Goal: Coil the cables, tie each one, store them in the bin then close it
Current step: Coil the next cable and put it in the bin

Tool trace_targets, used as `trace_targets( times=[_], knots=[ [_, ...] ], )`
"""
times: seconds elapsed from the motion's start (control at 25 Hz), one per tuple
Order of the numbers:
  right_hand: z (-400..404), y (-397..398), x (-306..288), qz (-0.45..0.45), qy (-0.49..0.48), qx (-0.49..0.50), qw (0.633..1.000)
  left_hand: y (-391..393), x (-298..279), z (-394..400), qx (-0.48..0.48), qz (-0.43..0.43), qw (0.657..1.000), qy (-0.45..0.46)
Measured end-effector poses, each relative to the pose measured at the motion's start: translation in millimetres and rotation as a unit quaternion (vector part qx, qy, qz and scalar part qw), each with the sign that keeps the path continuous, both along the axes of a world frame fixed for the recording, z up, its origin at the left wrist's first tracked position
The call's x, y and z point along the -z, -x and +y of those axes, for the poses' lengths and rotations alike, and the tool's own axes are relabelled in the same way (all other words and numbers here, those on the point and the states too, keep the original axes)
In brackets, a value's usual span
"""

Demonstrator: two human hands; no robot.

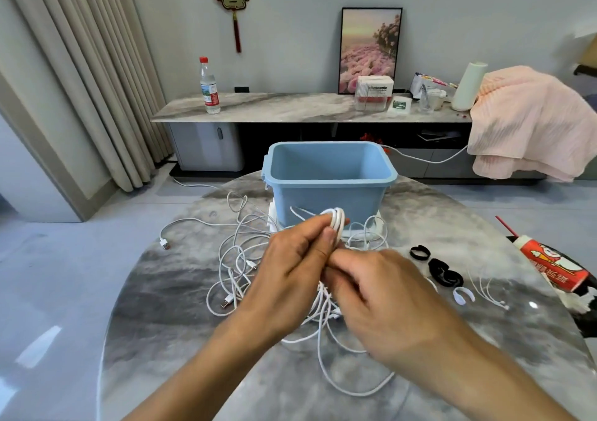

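Clearly mid-coil, the left hand [290, 268] pinches a small coil [336, 223] of white cable above the table [161, 291], just before the open bin [329, 175], while the right hand [378, 294], fingers curled, seems to feed slack from the loose cables [239, 259], ties [442, 272] waiting nearby

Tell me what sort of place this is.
Most likely a home living room: a long low media cabinet along the wall, floor-length curtains, a framed flower picture leaning on the wall, and a pink blanket draped over the cabinet's end.
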State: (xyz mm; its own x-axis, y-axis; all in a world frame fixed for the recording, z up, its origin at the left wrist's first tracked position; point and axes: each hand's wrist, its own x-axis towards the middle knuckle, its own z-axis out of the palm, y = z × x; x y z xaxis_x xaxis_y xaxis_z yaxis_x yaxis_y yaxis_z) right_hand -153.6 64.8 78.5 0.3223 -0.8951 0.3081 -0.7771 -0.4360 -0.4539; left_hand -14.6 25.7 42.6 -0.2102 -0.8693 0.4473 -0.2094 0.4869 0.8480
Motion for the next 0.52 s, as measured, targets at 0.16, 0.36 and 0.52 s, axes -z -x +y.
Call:
trace_targets(
  times=[0.16, 0.36, 0.52],
  knots=[
    [-19.1, 41.6, -17.4, -0.052, 0.143, 0.009, 0.988, 6.0, -4.6, 8.0, 0.112, -0.035, 0.993, -0.03],
    [-43.9, 66.5, -4.2, -0.257, 0.065, -0.104, 0.959, 13.9, -11.4, 11.2, 0.197, 0.075, 0.97, -0.123],
    [-55.9, 59.5, 15.0, -0.389, -0.009, -0.09, 0.917, 19.8, -14.6, 15.4, 0.199, 0.217, 0.933, -0.208]
  ],
)
